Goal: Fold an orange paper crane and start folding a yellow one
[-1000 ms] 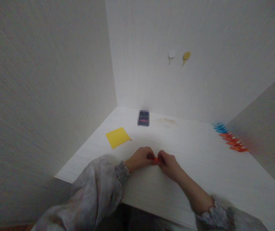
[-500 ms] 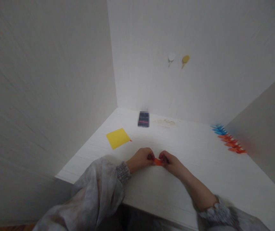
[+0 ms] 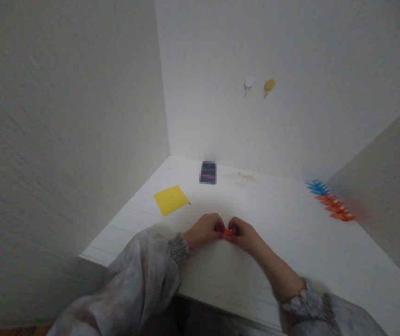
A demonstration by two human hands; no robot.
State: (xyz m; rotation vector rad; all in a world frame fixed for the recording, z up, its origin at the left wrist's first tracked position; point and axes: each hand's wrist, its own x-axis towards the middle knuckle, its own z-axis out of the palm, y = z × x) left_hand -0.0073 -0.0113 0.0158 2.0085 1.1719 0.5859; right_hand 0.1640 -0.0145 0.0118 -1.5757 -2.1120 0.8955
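My left hand (image 3: pixel 204 230) and my right hand (image 3: pixel 244 234) meet near the front of the white table (image 3: pixel 291 242). Both are closed in a pinch on a small folded orange paper piece (image 3: pixel 228 232) held between their fingertips, low over the tabletop. Most of the paper is hidden by the fingers. Grey-white patterned sleeves cover both forearms.
A yellow paper square (image 3: pixel 171 199) lies to the left behind my hands. A small dark box (image 3: pixel 208 172) stands near the back wall. Several folded blue paper shapes (image 3: pixel 316 187) and orange paper shapes (image 3: pixel 336 209) line the right edge. Two round hooks (image 3: pixel 259 85) are on the wall.
My hands stay together on the orange paper, with the fingers shifting slightly and closing over more of it. The view has barely moved.
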